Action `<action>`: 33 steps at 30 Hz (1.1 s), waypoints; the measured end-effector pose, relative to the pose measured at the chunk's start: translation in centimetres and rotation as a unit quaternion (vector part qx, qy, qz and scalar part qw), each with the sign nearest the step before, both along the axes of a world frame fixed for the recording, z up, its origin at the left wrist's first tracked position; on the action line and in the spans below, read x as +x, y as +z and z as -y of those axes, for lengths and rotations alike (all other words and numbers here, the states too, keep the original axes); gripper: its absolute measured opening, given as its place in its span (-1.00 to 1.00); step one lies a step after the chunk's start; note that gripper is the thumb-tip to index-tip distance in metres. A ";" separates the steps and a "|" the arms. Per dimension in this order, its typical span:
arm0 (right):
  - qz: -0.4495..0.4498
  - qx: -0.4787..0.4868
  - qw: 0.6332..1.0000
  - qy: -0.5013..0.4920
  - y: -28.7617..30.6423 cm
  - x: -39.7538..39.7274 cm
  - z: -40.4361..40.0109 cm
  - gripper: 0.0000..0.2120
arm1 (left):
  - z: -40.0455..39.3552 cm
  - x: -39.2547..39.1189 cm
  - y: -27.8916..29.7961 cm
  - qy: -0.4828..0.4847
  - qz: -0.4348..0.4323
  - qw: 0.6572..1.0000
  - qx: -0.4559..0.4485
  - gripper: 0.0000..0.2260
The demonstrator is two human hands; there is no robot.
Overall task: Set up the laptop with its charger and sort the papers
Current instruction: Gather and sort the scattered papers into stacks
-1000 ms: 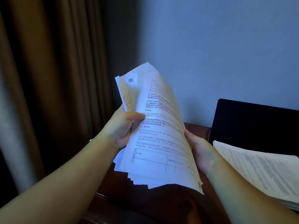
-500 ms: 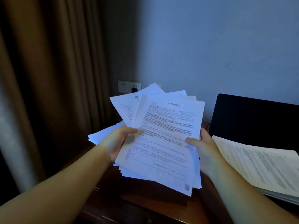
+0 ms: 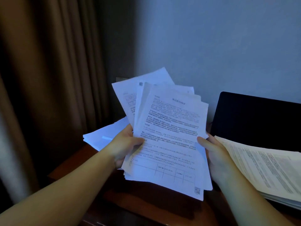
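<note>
The left hand (image 3: 126, 145) gripped the fanned sheaf of papers (image 3: 166, 136) by its left edge, thumb curled over the printed face and the fingers hidden behind. The right hand (image 3: 211, 152) pinched the right edge, thumb on top at about mid-height of the front sheet. The sheaf hung in the air just left of the laptop (image 3: 259, 118), whose dark screen stood open against the wall; whether a charger was connected could not be told. A second thick stack of printed pages (image 3: 267, 170) lay in front of the laptop screen, right of the held sheaf, and a loose pile of blank-looking sheets (image 3: 105, 136) rested on the desk (image 3: 146, 198) further left of the laptop, behind the left hand.

The step in hand looked like squaring the fan into one block. To do it well, both grips likely needed to loosen enough for sheets to slide, and the bottom edge to be tapped on the bare wood of the desk left of the laptop, then a side edge in turn. The back sheets splayed furthest to the upper left, so the left hand would probably need to nudge them rightward toward the laptop. Thin paper buckles under a hard pinch; a light hold seemed wiser. Slipping corners at the bottom were the likeliest trouble.
</note>
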State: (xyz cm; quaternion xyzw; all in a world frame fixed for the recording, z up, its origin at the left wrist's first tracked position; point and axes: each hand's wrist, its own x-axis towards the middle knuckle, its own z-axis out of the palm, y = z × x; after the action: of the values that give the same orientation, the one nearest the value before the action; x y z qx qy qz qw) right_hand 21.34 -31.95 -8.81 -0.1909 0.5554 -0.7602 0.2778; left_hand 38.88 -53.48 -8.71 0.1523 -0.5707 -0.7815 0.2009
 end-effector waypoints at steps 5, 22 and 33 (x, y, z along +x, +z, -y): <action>0.016 0.055 0.998 0.021 -1.0 -1.0 -0.2 -0.73 | 0.7 -1.7 -1.1 0.011 -0.036 0.998 0.056 -0.61; -0.176 0.097 0.978 -0.055 -2.1 -0.5 0.0 -0.59 | 1.4 -2.9 -4.2 -0.103 -0.045 0.971 0.209 -0.45; -0.198 0.130 0.960 -0.146 -2.6 0.3 -0.2 -0.76 | 1.5 -2.3 -4.2 -0.082 -0.038 0.969 0.232 -0.53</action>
State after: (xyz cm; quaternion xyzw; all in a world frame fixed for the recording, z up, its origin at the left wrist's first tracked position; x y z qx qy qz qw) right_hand 21.63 -31.74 -11.37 -0.2167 0.7152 -0.6608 0.0704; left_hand 36.56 -54.93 -12.88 0.1172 -0.3764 -0.9115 0.1171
